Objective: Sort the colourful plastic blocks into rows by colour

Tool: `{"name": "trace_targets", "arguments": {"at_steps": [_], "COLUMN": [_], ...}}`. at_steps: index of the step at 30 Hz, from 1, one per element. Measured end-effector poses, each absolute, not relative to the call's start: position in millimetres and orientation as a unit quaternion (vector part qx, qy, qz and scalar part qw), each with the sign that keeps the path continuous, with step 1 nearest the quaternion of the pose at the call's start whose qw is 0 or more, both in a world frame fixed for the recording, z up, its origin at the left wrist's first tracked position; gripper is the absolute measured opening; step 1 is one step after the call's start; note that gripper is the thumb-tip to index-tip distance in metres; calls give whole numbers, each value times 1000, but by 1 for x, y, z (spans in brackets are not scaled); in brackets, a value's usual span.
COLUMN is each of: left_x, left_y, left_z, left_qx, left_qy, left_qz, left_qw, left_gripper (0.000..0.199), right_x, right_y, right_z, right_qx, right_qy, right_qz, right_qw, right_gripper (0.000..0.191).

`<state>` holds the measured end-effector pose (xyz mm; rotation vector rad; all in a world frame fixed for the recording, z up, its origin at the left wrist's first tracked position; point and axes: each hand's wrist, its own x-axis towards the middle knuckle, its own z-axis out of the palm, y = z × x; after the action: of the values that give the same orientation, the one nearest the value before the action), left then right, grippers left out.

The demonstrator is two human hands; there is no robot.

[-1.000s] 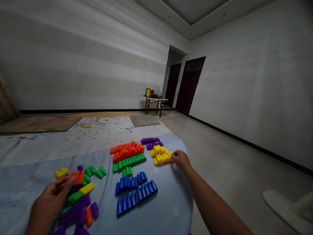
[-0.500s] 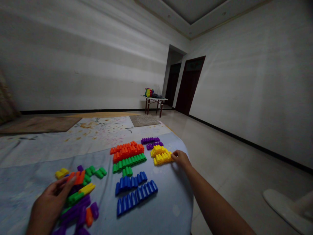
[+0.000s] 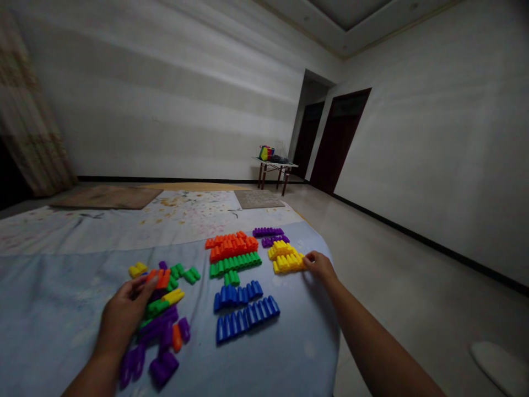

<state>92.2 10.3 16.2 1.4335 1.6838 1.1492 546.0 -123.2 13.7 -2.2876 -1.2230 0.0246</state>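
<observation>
My left hand [image 3: 126,309] is closed on an orange block piece [image 3: 160,278] above a mixed pile of purple, green, yellow and orange pieces. At the right end of the yellow row [image 3: 289,262], my right hand [image 3: 320,267] pinches the last piece. Behind it lie purple rows [image 3: 268,232]. Left of the yellow pieces are orange rows [image 3: 233,246], with a green row [image 3: 236,264] in front. Two blue rows [image 3: 248,320] lie nearer to me. Loose purple pieces [image 3: 164,368] are at the near left.
A blue cloth [image 3: 306,325] covers the near table, with a flowered cloth [image 3: 194,212] beyond it. Two flat mats [image 3: 109,197] lie at the far side. A small table [image 3: 276,164] with colourful items stands near the doors.
The view has turned a little left, so everything sits further right in the picture. Both hands keep their holds on the orange and yellow pieces.
</observation>
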Motion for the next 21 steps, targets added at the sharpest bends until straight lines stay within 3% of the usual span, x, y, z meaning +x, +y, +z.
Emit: {"name": "trace_targets", "arguments": {"at_steps": [4,10,21], "left_x": [94,91,95], "left_y": [8,15,17], "left_z": [13,-1,16], "left_qx": [536,528,529], "left_qy": [598,566,554], "left_qz": [487,526,556], "left_qw": [343,352,322], "left_gripper": [48,51,51], "right_x": [543,505,362], "right_y": [-125,-119,-94], "right_z": [16,24,54], "right_qx": [-836,-722,-567], "right_qy": [-466,-566,-715], "right_qz": [-20,-97,11], "right_qw": [289,387,408], "right_gripper": [28,27,13]}}
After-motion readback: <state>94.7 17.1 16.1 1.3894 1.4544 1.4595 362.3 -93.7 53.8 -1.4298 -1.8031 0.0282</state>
